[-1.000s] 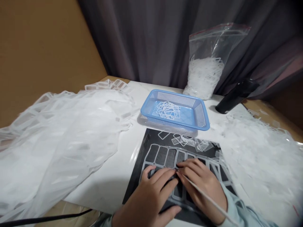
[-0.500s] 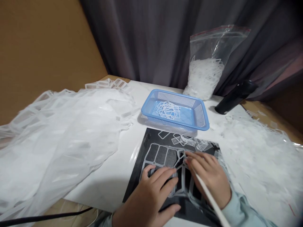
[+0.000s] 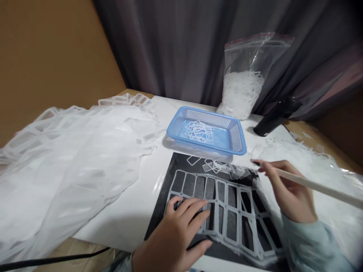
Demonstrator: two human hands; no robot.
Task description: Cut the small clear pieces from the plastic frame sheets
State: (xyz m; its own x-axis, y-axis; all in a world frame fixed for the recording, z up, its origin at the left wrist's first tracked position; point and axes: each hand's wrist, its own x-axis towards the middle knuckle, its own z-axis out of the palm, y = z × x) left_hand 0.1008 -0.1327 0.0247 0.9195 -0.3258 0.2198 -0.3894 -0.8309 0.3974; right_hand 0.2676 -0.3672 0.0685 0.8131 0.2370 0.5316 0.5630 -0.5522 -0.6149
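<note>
My left hand [image 3: 177, 226] lies flat on a translucent sheet of rounded rectangular frames [image 3: 235, 226], pressing it onto a black mat [image 3: 160, 217]. My right hand [image 3: 289, 190] is raised at the mat's upper right corner, off the sheet. It pinches a long, thin, pale stick [image 3: 314, 186], whose tip points left near the mat. Small loose clear frames [image 3: 218, 166] lie along the mat's far edge. Dark mat shows through the frame openings.
A blue mesh basket [image 3: 207, 118] holds a tangle of clear frames [image 3: 200, 131]. Behind it stand a zip bag of frames [image 3: 241, 94] and a black cylindrical object [image 3: 278, 117]. Large heaps of clear netting [image 3: 65, 170] [image 3: 337, 204] flank the white board [image 3: 121, 211].
My right hand has moved up and right, off the sheet, with the stick now pointing left. The sheet section it was lifting lies flat, and the view has shifted slightly.
</note>
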